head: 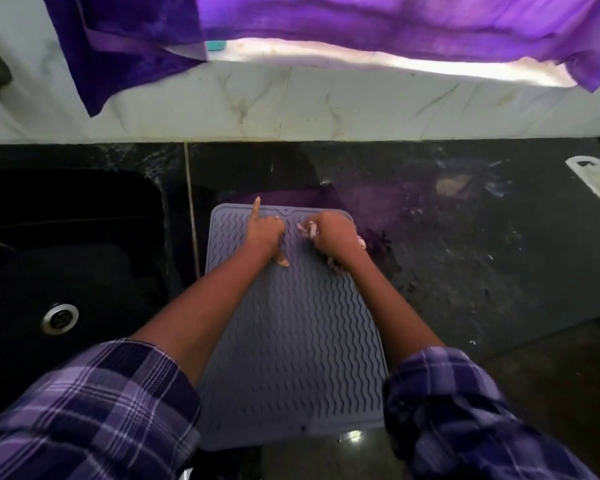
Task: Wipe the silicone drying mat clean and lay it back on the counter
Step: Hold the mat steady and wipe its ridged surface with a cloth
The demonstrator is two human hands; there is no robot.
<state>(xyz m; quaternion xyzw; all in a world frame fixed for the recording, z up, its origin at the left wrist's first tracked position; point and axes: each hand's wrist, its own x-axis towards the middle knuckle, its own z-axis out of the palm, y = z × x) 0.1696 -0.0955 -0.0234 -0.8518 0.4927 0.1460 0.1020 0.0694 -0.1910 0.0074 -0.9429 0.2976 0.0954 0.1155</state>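
Tabletop: dark speckled stone tabletop [465,271] beside a black sink [66,254].
Mat: grey wavy-ribbed silicone drying mat [291,341] lies flat on it.
Left hand [265,232]: forefinger and thumb stretched out, pressing the mat's far end, gripping nothing.
Right hand [335,235]: grip clenched around a pale crumpled cloth [309,230], on the mat.

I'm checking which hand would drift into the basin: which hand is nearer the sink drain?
Left. The left hand rests on the far left part of the silicone drying mat, on the side toward the sink drain. The right hand, gripping a cloth, is farther right.
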